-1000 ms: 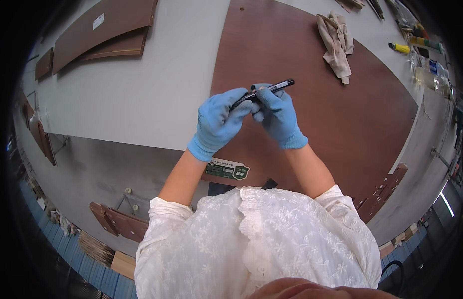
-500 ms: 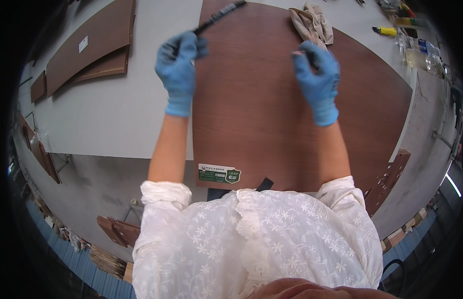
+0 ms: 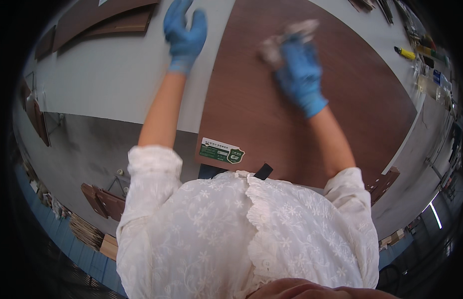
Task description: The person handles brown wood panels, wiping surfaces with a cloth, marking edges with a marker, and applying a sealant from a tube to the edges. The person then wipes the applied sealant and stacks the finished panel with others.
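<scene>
A large reddish-brown wood-grain panel (image 3: 246, 109) lies flat in front of me, with a green and white label (image 3: 214, 151) near its front left corner. My right hand (image 3: 302, 74), in a blue glove, holds a crumpled beige cloth (image 3: 271, 52) against the panel; both are smeared by motion. My left hand (image 3: 185, 35), gloved in blue too, is above the white table surface just left of the panel. Its fingers and thumb are spread, and nothing shows in it.
Brown curved panels (image 3: 104, 20) are stacked on the white table (image 3: 107, 79) at the far left. A yellow tool (image 3: 405, 53) sits beyond the panel's right edge, near bottles and other clutter (image 3: 433, 82). Thin dark strips (image 3: 386, 11) lie at the far right.
My right hand has taken up the cloth and brought it left onto the panel. The dark marker-like stick has left my left hand, whose fingers have spread. The view has shifted.
</scene>
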The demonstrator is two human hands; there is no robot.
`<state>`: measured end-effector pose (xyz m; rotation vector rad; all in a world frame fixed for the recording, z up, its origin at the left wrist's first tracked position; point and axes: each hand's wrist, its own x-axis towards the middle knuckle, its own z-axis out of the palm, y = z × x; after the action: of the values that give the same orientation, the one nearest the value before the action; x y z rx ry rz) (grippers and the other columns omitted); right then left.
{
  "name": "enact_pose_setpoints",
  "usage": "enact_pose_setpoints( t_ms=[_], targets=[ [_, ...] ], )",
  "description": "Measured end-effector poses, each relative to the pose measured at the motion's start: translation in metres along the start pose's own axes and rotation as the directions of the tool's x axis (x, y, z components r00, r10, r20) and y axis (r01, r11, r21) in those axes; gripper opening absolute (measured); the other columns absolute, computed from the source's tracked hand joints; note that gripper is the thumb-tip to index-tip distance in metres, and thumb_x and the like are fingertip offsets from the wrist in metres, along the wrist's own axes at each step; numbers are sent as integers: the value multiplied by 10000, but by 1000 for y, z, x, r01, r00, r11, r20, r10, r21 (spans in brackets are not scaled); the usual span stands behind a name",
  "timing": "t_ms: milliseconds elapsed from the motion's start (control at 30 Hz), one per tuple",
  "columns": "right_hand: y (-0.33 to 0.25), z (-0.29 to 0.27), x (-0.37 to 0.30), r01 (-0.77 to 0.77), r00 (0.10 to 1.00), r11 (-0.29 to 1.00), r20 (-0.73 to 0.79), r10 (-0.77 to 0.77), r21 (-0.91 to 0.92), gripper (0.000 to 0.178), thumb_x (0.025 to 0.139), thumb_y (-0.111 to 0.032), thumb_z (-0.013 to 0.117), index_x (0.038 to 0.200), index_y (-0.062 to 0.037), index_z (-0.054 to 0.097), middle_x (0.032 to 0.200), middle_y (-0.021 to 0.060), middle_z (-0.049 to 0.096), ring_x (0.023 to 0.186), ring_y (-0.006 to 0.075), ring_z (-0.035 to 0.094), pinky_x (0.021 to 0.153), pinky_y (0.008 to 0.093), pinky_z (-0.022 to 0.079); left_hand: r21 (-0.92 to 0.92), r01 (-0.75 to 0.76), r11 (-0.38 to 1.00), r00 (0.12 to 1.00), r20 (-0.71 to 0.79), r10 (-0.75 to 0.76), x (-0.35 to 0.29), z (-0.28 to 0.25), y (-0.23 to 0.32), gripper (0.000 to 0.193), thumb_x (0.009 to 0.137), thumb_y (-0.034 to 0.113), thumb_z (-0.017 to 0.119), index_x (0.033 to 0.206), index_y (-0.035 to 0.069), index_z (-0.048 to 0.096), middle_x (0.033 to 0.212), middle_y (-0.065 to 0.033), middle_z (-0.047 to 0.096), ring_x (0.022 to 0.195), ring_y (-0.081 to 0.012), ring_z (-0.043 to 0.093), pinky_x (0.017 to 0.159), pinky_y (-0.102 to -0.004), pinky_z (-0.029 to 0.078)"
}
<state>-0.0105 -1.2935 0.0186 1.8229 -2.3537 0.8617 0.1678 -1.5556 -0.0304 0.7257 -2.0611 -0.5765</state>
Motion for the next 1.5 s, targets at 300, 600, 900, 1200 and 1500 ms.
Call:
enact_pose_setpoints(
  t_ms=[300, 600, 900, 1200, 1500],
  targets=[
    [-88, 84, 34, 222, 958, 965, 152, -242, 140, 483, 814, -188, 725, 1282, -116, 626, 1439, 140, 610, 1367, 323, 566, 1159, 610, 370, 430, 192, 882, 976, 8, -217, -153, -130, -4, 374, 924, 154, 675, 1247, -32, 713, 1365, -266, 634, 1303, -484, 560, 1106, -538, 458],
    [-144, 75, 5, 338, 896, 928, 247, -368, 156, 294, 855, -193, 683, 1129, -93, 646, 1280, 100, 657, 1283, 311, 597, 1149, 574, 404, 436, 174, 883, 983, -22, -183, -150, -131, -3, 374, 912, 161, 673, 1250, 4, 709, 1354, -251, 640, 1310, -492, 553, 1083, -557, 475],
    [-114, 80, 9, 262, 901, 934, 284, -327, 243, 493, 793, -191, 739, 1269, -147, 617, 1412, 105, 625, 1293, 309, 616, 1121, 616, 408, 436, 158, 886, 986, -15, -168, -154, -131, -4, 370, 913, 149, 668, 1250, 3, 709, 1354, -255, 640, 1300, -495, 561, 1077, -559, 478],
    [-102, 96, 43, 201, 968, 975, 170, -182, -98, 513, 845, -187, 668, 1344, -85, 609, 1410, 147, 615, 1351, 354, 568, 1142, 653, 342, 461, 154, 874, 986, -17, -164, -152, -129, -3, 381, 909, 162, 667, 1253, 3, 703, 1362, -254, 631, 1300, -494, 556, 1073, -562, 478],
    [-107, 97, 36, 277, 940, 961, 207, -270, -6, 495, 797, -210, 718, 1278, -119, 639, 1453, 93, 592, 1403, 329, 516, 1152, 659, 339, 483, 166, 860, 983, -13, -182, -152, -129, 1, 375, 913, 155, 674, 1254, 3, 713, 1345, -257, 656, 1298, -479, 578, 1098, -533, 472]
  ],
)
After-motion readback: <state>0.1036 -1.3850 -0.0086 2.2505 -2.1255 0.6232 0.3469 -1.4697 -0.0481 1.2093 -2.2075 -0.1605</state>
